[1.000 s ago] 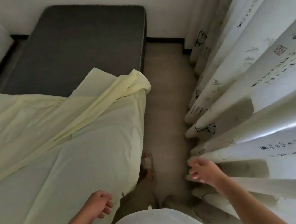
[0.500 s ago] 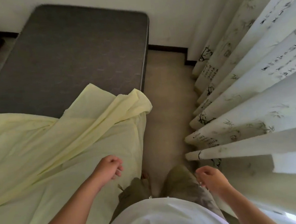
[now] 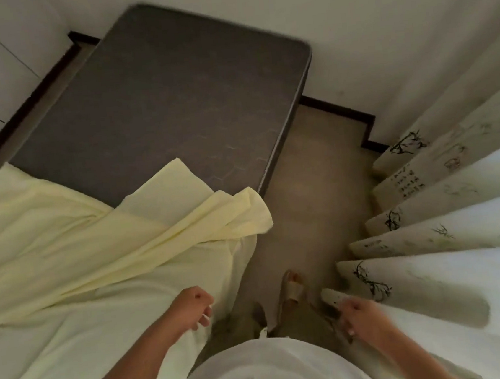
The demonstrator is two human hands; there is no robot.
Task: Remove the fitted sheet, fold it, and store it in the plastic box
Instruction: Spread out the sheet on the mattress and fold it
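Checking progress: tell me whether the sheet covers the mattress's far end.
No, the mattress's far end lies bare, with the sheet bunched on the near half.

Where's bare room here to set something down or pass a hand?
Bare mattress at the far end, between the wall and the pulled-back sheet, is free. The floor strip between mattress edge and curtain is open ahead, and crowded nearer by the sandalled foot.

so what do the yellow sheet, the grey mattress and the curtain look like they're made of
Sheet: thin woven fabric, possibly cotton, matte pale yellow; it creases and bunches in soft folds.
Mattress: dark grey textile cover, matte, with a faint stitched hexagon pattern; the filling is hidden.
Curtain: light off-white cloth printed with ink-style motifs, hanging in deep pleats.
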